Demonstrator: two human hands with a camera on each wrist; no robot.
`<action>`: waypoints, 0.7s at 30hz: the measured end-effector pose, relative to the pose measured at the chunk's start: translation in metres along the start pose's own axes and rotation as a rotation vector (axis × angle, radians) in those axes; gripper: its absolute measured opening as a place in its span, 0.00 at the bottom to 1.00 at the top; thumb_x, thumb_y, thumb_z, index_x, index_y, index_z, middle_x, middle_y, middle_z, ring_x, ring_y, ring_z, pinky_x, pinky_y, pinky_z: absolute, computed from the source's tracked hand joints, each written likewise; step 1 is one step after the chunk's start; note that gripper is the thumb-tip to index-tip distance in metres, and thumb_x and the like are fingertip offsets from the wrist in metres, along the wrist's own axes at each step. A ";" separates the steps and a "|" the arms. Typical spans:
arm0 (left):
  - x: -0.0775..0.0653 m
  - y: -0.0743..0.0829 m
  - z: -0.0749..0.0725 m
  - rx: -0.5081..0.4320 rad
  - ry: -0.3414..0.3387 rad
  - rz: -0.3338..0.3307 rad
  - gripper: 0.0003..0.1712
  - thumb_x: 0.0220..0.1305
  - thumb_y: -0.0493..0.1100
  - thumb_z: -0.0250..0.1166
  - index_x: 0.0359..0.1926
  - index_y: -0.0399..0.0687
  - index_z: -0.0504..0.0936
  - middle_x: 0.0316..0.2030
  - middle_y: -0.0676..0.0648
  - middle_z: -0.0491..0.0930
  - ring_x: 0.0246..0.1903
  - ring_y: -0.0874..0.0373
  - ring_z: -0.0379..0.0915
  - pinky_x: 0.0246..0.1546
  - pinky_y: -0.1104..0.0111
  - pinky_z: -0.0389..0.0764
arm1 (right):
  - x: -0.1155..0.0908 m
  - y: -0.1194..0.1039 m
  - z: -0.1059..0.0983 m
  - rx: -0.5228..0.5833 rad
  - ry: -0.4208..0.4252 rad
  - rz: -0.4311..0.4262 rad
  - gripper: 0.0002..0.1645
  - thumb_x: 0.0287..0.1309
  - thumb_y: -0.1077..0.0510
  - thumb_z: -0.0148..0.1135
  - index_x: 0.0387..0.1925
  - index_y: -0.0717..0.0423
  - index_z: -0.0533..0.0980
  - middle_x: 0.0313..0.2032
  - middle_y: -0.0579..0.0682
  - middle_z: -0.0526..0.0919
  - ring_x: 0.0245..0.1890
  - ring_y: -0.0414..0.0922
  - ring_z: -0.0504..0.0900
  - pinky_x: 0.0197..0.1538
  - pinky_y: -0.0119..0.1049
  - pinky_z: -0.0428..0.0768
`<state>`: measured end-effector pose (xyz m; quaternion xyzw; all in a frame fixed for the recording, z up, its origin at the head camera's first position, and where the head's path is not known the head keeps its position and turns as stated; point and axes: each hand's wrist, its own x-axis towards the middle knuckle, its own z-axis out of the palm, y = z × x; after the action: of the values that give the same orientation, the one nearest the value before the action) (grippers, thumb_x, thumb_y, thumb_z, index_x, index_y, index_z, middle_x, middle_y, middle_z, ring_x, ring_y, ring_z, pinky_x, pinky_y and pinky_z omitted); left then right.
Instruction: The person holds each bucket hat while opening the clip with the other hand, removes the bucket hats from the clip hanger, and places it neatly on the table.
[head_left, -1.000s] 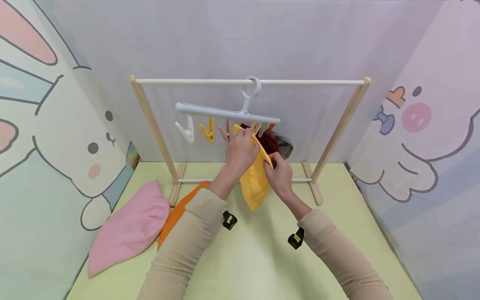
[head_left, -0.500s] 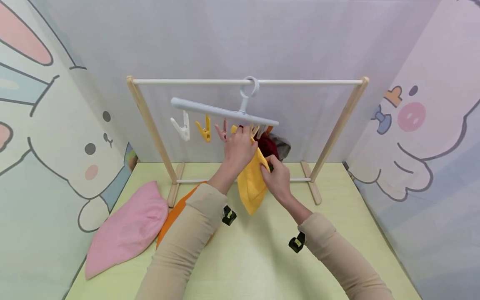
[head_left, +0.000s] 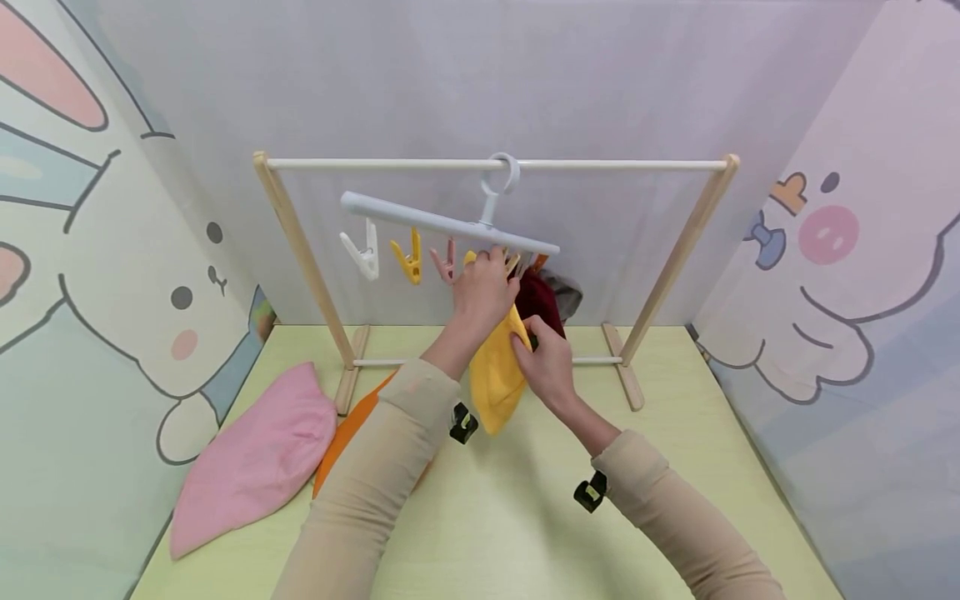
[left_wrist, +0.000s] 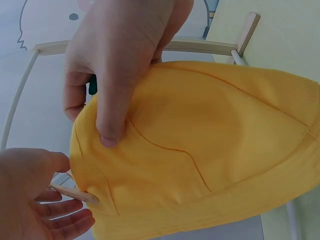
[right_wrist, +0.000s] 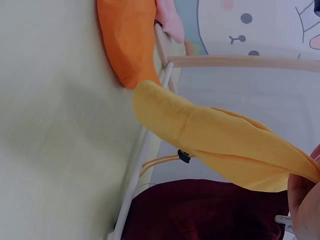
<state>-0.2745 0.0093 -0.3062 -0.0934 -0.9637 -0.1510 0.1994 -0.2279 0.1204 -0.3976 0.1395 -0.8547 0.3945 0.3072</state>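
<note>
A yellow cloth hat (head_left: pixel 491 379) hangs folded below a pale blue clip hanger (head_left: pixel 420 218). My right hand (head_left: pixel 546 362) pinches its right edge; in the left wrist view, that thumb presses flat on the cloth. My left hand (head_left: pixel 483 292) is up at the hanger, fingers around a beige clothespin (left_wrist: pixel 75 192) whose tip overlaps the hat's edge. An orange cord with a black toggle (right_wrist: pixel 184 156) shows beside the hat in the right wrist view. Right behind hangs a dark red hat (right_wrist: pixel 200 210), with a white clip (right_wrist: pixel 284 219) at its edge.
White, yellow (head_left: pixel 408 257) and pink clips dangle at the hanger's left. A grey cloth (head_left: pixel 564 293) hangs at its right. The hanger hooks on the white rail (head_left: pixel 600 165) of a wooden-legged rack. Pink (head_left: pixel 258 458) and orange (head_left: pixel 360 425) hats lie on the table at left.
My right hand has shifted slightly left and down with the hat's edge, and the hat's lower end has swung left. The hanger's left end has tipped up a little. My left hand stays near the clips.
</note>
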 end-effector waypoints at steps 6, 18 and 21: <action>0.002 0.003 -0.001 0.000 -0.007 -0.013 0.21 0.54 0.53 0.58 0.41 0.42 0.68 0.30 0.46 0.73 0.26 0.51 0.71 0.23 0.63 0.74 | -0.001 -0.002 0.000 0.018 -0.009 -0.023 0.06 0.49 0.56 0.60 0.26 0.53 0.72 0.21 0.45 0.75 0.19 0.39 0.69 0.23 0.30 0.70; 0.004 0.004 -0.002 -0.004 -0.055 -0.061 0.22 0.55 0.54 0.56 0.41 0.42 0.67 0.29 0.47 0.72 0.24 0.53 0.71 0.21 0.64 0.74 | -0.002 -0.003 0.001 0.016 -0.020 -0.038 0.05 0.48 0.56 0.60 0.26 0.52 0.72 0.21 0.44 0.74 0.19 0.38 0.69 0.23 0.29 0.69; 0.004 0.004 -0.002 0.000 -0.061 -0.063 0.23 0.55 0.55 0.56 0.42 0.42 0.67 0.30 0.47 0.71 0.23 0.53 0.71 0.21 0.65 0.73 | -0.002 -0.003 0.001 0.020 -0.019 -0.050 0.05 0.48 0.57 0.60 0.26 0.52 0.72 0.21 0.43 0.74 0.18 0.38 0.68 0.22 0.29 0.68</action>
<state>-0.2766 0.0129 -0.3013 -0.0675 -0.9718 -0.1542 0.1651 -0.2252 0.1175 -0.3970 0.1679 -0.8498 0.3940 0.3073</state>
